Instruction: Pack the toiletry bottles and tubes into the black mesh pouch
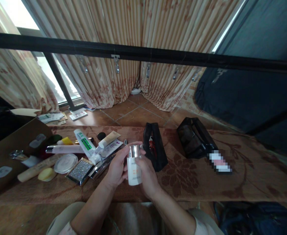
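Two patterned curtains (pixel 114 26) hang behind a long cloth-covered surface (pixel 182 187), broad enough to keep everything spread within reach. A cardboard box (pixel 11 143) bounds its left end; beside it lies a loose heap of cosmetics (pixel 84 143), probably laid out so each piece shows. Well apart on the right sits a black bag (pixel 191 138), and nearer, a narrower mesh bag (pixel 161 148) gapes upward, something red inside. Left hand (pixel 116 166) and right hand (pixel 147 176) are together, both closed around a white bottle (pixel 134 176) above the near edge — label facing the wearer, right thumb across its front, seemingly to steady it. Left of them, a glittery compact (pixel 80 171) lies flat — stable that way — and farther left, a small yellow sponge (pixel 46 174).
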`<move>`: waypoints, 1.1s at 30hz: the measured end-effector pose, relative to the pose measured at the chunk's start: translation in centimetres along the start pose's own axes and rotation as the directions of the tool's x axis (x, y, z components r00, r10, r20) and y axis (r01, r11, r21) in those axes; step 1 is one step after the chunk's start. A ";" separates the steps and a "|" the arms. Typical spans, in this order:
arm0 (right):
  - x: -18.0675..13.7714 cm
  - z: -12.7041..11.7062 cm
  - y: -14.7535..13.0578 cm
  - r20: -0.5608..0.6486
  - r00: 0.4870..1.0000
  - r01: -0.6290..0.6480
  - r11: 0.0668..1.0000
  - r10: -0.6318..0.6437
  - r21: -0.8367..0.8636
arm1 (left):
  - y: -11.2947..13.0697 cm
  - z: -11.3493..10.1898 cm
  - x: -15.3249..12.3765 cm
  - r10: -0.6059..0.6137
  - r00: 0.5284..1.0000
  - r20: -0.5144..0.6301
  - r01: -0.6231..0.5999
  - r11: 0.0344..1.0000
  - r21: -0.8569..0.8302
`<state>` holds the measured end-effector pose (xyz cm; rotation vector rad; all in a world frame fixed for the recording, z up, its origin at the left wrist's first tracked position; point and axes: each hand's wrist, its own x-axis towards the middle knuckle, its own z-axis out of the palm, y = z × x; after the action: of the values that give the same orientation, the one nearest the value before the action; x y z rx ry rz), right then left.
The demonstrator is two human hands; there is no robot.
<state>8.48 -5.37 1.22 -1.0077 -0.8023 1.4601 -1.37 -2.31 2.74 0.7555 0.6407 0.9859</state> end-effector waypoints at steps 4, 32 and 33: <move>-0.1 0.1 -0.1 0.019 1.000 0.003 1.000 -0.003 0.000 | 0.0 0.0 0.0 0.005 1.000 0.001 -0.005 1.000 0.003; -0.2 0.2 -0.6 0.009 1.000 0.004 0.998 -0.004 -0.058 | 0.0 0.1 0.1 0.006 1.000 -0.004 -0.006 1.000 -0.001; -0.2 0.2 -0.6 0.009 1.000 0.004 0.998 -0.003 -0.061 | 0.1 0.1 0.1 0.006 1.000 -0.007 -0.006 1.000 -0.001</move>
<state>8.56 -5.47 1.89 -1.0458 -0.8595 1.4452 -1.27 -2.22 2.83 0.7533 0.6445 0.9949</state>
